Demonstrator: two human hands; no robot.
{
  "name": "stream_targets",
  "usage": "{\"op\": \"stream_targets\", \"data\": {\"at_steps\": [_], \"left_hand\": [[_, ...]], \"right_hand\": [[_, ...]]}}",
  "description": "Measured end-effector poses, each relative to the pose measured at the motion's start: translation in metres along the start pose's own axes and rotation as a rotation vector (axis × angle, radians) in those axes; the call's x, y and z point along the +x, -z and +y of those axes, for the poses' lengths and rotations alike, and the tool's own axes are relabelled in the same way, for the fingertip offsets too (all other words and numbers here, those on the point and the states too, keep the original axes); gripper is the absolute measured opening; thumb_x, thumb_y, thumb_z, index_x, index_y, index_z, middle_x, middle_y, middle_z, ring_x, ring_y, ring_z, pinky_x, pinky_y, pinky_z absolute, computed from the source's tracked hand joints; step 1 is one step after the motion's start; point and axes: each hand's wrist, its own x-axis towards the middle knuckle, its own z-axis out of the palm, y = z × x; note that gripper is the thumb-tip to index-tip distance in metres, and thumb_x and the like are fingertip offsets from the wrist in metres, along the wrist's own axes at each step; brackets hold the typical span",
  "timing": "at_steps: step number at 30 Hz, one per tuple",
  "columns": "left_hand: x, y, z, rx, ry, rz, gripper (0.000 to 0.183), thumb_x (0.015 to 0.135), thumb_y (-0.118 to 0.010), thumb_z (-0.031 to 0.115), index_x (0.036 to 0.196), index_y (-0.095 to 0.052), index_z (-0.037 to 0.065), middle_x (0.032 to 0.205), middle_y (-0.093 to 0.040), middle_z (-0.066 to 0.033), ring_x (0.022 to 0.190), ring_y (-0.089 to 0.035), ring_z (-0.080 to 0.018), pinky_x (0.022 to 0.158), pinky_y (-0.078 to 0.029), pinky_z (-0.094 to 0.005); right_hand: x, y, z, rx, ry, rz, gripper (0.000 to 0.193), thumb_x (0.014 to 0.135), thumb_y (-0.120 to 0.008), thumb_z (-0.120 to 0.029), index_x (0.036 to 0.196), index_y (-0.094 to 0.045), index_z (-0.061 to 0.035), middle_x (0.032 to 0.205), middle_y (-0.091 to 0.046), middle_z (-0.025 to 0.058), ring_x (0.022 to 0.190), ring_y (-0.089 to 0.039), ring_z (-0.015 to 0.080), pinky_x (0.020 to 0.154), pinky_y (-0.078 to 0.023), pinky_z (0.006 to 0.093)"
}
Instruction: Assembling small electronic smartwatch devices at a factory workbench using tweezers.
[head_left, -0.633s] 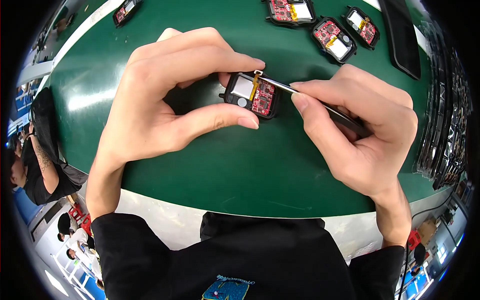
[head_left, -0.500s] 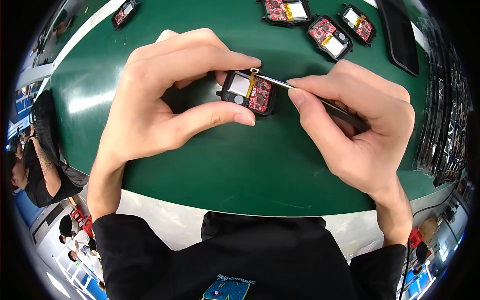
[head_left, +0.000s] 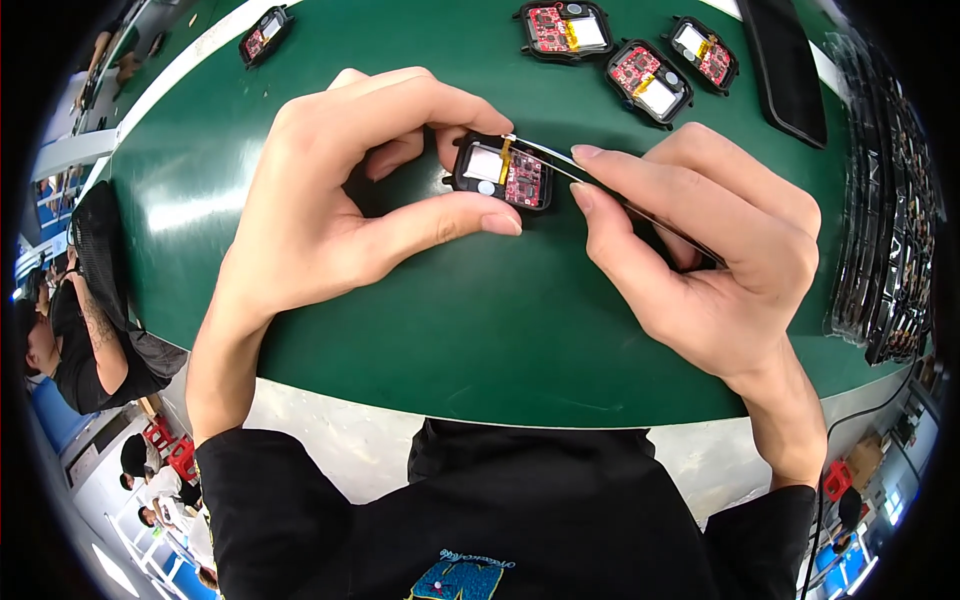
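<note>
Between its thumb and fingers my left hand [head_left: 300,210] steadies an opened black watch-shaped case [head_left: 545,192] just above or on the green table; I cannot tell which. Inside lie a red circuit board [head_left: 525,178], a silvery-white battery-like block [head_left: 485,163] and a small pale disc [head_left: 487,187]. An amber flex strip [head_left: 506,163] runs up to the case's top edge, by my left index fingertip. My right hand [head_left: 720,250] pinches metal tweezers [head_left: 548,158], whose tips meet a tiny white part [head_left: 510,137] at the strip's upper end.
More opened cases lie at the back: one [head_left: 565,30], a second [head_left: 648,85] and a third [head_left: 703,55] at right, another [head_left: 264,36] at far left. A dark flat slab [head_left: 785,70] lies behind my right hand. Stacked black trays [head_left: 880,230] stand at the right. A person [head_left: 90,320] sits at left.
The tweezers' two arms now show apart, and their tips have come closer to my left index fingertip. The case has shifted slightly right and up in the picture.
</note>
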Motion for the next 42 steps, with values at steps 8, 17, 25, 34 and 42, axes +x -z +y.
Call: {"op": "stream_targets", "data": {"at_steps": [8,17,25,34,42], "left_hand": [[0.002,0.006,-0.012,-0.031,-0.079,-0.044,0.063,0.068,-0.099,0.032,0.117,-0.080,-0.002,0.087,-0.068,-0.0029,0.071,-0.042,-0.0135,0.073,-0.036,-0.0310],[0.002,0.010,-0.019,-0.140,-0.076,-0.101,0.070,0.070,-0.098,0.044,0.118,-0.080,-0.004,0.088,-0.067,-0.0032,0.072,-0.041,-0.0131,0.072,-0.033,-0.0315],[0.001,0.004,-0.017,-0.095,-0.099,-0.063,0.066,0.069,-0.099,0.035,0.118,-0.080,-0.004,0.086,-0.065,-0.0021,0.073,-0.041,-0.0131,0.071,-0.034,-0.0304],[0.001,0.003,-0.014,-0.081,-0.080,-0.036,0.063,0.066,-0.101,0.030,0.116,-0.080,-0.003,0.082,-0.062,-0.0004,0.073,-0.040,-0.0125,0.069,-0.034,-0.0292],[0.003,0.005,-0.013,-0.054,-0.060,-0.052,0.065,0.066,-0.101,0.034,0.115,-0.080,-0.004,0.082,-0.062,-0.0008,0.072,-0.040,-0.0124,0.069,-0.033,-0.0299]], "right_hand": [[0.000,-0.003,0.001,0.030,0.021,-0.012,0.022,0.082,-0.084,0.012,0.103,-0.084,0.0039,0.071,-0.063,0.0010,0.053,-0.046,0.0049,0.049,-0.028,0.0243],[0.004,0.010,-0.008,0.171,-0.229,-0.144,0.020,0.085,-0.082,0.010,0.104,-0.084,0.0044,0.069,-0.063,0.0014,0.056,-0.049,0.0051,0.051,-0.030,0.0246],[0.000,0.006,-0.005,-0.017,-0.006,-0.073,0.024,0.080,-0.085,0.009,0.102,-0.084,0.0042,0.070,-0.062,0.0008,0.052,-0.045,0.0037,0.048,-0.029,0.0236],[-0.003,-0.002,-0.001,-0.072,0.054,-0.033,0.028,0.076,-0.087,0.011,0.103,-0.084,0.0031,0.074,-0.063,0.0011,0.051,-0.043,0.0037,0.047,-0.028,0.0239],[-0.006,-0.007,0.005,-0.065,0.132,0.018,0.028,0.077,-0.086,0.013,0.103,-0.084,0.0040,0.074,-0.064,0.0030,0.052,-0.048,0.0060,0.046,-0.031,0.0250]]}}
